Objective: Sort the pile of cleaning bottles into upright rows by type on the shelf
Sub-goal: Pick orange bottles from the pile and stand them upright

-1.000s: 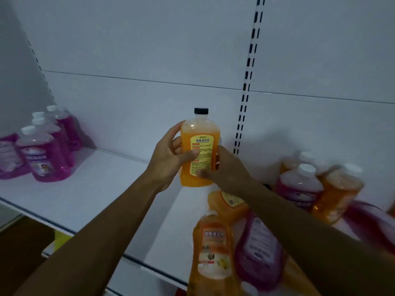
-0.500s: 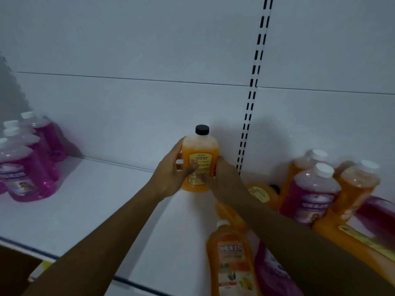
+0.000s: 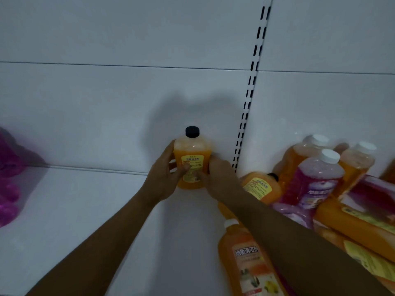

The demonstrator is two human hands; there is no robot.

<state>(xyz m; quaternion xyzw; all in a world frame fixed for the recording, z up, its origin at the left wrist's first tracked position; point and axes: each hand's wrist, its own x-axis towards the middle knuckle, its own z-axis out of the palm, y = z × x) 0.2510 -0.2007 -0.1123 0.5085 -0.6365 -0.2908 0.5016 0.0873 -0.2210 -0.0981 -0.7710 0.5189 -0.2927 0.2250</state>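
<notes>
An orange bottle with a black cap (image 3: 192, 149) stands upright against the back wall of the white shelf (image 3: 85, 210). My left hand (image 3: 164, 178) grips its left side and my right hand (image 3: 215, 178) grips its right side, thumbs across the yellow label. To the right lies the pile: an orange black-capped bottle on its side (image 3: 259, 186), an orange white-capped bottle lying toward me (image 3: 245, 259), an upright purple bottle (image 3: 316, 178) and upright orange white-capped bottles (image 3: 354, 163).
Purple bottles (image 3: 8, 178) stand blurred at the far left edge of the shelf. A slotted upright rail (image 3: 249, 103) runs down the back wall just right of the held bottle. Bare shelf surface lies between the purple group and my hands.
Both hands carried the black-capped orange bottle down and back until it reached the rear of the shelf by the wall. The view shifted right, so the purple bottles slid toward the left edge.
</notes>
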